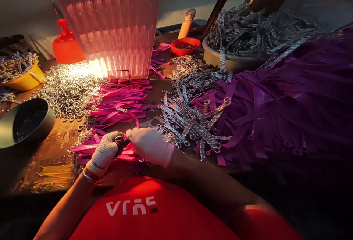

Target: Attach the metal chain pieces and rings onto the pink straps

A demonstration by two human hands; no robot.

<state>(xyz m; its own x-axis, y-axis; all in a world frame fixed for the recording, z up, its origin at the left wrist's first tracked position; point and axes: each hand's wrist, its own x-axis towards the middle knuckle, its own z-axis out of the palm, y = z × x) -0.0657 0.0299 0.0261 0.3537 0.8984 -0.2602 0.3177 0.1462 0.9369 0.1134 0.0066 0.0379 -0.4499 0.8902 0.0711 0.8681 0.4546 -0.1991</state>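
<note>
My left hand (pixel 106 150), in a white dotted glove, is closed in front of me near a pile of pink straps (pixel 118 102). At its fingertips is a small dark object (pixel 121 141) whose kind I cannot make out. Against it, my right hand (pixel 150 144), in a plain white glove, is closed on a pink strap (pixel 134 115). That strap curves up from the fist, with a metal link piece (pixel 121 109) at its far end. My fingers hide where the two hands meet. More pink straps (pixel 85 148) lie under and beside my left hand.
Metal rings (pixel 66 93) are heaped under a red lamp (pixel 67 45) behind a ribbed clear panel (pixel 113 27). Silvery chain pieces (pixel 190 118) and purple straps (pixel 275 107) lie right. A dark round bowl (pixel 46 118), yellow container (pixel 27 78), red bowl (pixel 186 51) and full basin (pixel 234 61) stand around.
</note>
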